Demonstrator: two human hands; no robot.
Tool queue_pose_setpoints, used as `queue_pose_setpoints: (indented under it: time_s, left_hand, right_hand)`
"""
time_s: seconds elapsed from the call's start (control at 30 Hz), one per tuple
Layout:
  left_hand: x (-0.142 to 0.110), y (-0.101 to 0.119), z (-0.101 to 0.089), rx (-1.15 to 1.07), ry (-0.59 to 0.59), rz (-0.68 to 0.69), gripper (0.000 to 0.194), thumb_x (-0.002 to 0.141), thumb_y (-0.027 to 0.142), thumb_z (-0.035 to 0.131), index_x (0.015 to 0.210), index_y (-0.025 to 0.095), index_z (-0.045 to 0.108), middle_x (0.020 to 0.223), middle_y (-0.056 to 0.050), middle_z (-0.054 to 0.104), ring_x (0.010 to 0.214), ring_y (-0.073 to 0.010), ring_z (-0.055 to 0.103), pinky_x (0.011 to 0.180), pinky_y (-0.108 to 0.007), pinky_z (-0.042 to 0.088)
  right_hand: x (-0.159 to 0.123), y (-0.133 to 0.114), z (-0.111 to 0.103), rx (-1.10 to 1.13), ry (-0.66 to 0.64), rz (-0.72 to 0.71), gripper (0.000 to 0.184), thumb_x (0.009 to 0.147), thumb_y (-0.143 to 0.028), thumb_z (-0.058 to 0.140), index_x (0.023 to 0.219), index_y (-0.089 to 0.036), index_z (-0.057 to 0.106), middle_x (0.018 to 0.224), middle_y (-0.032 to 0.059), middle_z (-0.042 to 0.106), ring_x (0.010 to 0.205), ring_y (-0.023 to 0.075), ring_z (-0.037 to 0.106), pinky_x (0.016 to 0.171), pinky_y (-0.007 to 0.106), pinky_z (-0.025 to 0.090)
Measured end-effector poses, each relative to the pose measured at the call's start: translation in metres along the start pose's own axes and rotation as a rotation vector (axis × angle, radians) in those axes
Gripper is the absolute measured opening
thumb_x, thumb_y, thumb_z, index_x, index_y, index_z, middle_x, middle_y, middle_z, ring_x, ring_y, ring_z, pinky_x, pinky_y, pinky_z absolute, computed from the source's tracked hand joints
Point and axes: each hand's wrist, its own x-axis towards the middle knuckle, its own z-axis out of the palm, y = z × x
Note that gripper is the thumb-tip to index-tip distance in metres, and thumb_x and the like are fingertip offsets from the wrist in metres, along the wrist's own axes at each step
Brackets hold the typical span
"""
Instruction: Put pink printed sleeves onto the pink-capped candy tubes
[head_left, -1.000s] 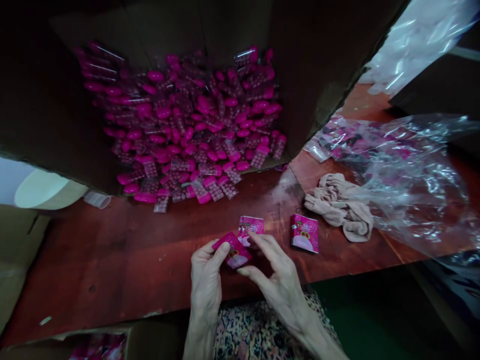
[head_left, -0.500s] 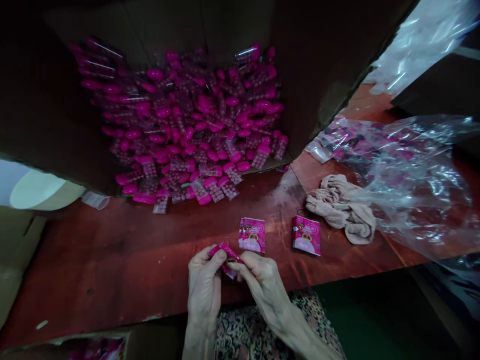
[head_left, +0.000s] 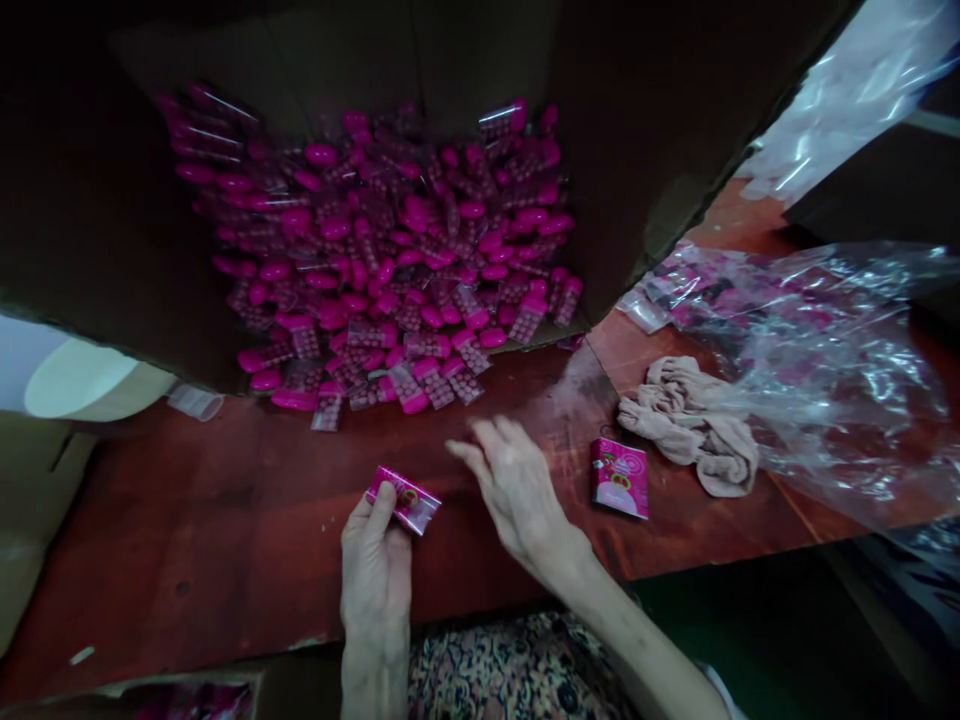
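My left hand (head_left: 377,570) grips a shiny pink printed label (head_left: 412,502) between thumb and fingers, above the red table. My right hand (head_left: 517,490) is off the label, its fingers stretched out and a little blurred, over the spot where another pink label lay; that one is hidden. To its right lies a small stack of pink labels (head_left: 620,480). Beyond the hands, a heap of small clear bottles with pink caps and round beads inside (head_left: 412,270) spills from a tipped cardboard box (head_left: 630,170).
A crumpled beige cloth (head_left: 694,425) and a clear plastic bag (head_left: 832,350) with pink pieces lie on the right. At the left are a pale bowl (head_left: 90,385) and a small clear cup (head_left: 195,401). An open carton (head_left: 259,690) sits below the table's front edge (head_left: 300,645).
My right hand has let go of the label and moved up to the right, opening over the table. My left hand has shifted left, keeping the label.
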Motion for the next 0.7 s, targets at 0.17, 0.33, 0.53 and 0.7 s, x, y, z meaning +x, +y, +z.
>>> queue_pose_setpoints:
  time_s: [0.17, 0.33, 0.53, 0.7]
  left_hand:
    - [0.000, 0.005, 0.007, -0.061, 0.042, -0.021, 0.014, 0.075, 0.003, 0.061, 0.070, 0.014, 0.068, 0.063, 0.001, 0.068, 0.055, -0.0064, 0.060, 0.060, -0.016, 0.050]
    - [-0.001, 0.012, 0.017, -0.114, 0.076, -0.027, 0.021, 0.079, 0.001, 0.055, 0.068, 0.013, 0.066, 0.060, 0.001, 0.066, 0.053, -0.0066, 0.060, 0.058, -0.017, 0.052]
    - [0.001, 0.022, 0.026, -0.160, 0.096, -0.015, 0.025, 0.084, 0.003, 0.049, 0.066, 0.013, 0.064, 0.060, 0.001, 0.066, 0.053, -0.0069, 0.061, 0.057, -0.017, 0.052]
    - [0.003, 0.021, 0.031, -0.189, 0.128, -0.005, 0.023, 0.085, 0.006, 0.050, 0.066, 0.014, 0.061, 0.059, 0.002, 0.065, 0.052, -0.0066, 0.060, 0.055, -0.017, 0.052]
  right_hand:
    - [0.056, 0.011, 0.028, -0.217, -0.083, 0.130, 0.014, 0.086, -0.019, 0.050, 0.093, -0.012, 0.060, 0.093, 0.0178, 0.057, 0.088, 0.0319, 0.052, 0.071, 0.043, 0.045]
    - [0.052, 0.022, 0.040, -0.191, -0.077, 0.185, 0.018, 0.081, -0.013, 0.052, 0.098, -0.013, 0.055, 0.099, 0.0188, 0.055, 0.089, 0.0320, 0.052, 0.071, 0.043, 0.044]
    - [0.038, 0.030, 0.028, -0.046, -0.071, 0.259, 0.013, 0.075, -0.018, 0.058, 0.087, -0.015, 0.055, 0.088, 0.0117, 0.059, 0.076, 0.0252, 0.057, 0.067, 0.037, 0.045]
    - [0.012, 0.017, 0.003, 0.113, -0.079, 0.284, 0.020, 0.073, -0.025, 0.063, 0.089, -0.017, 0.054, 0.082, 0.0043, 0.061, 0.071, 0.0187, 0.059, 0.064, 0.031, 0.048]
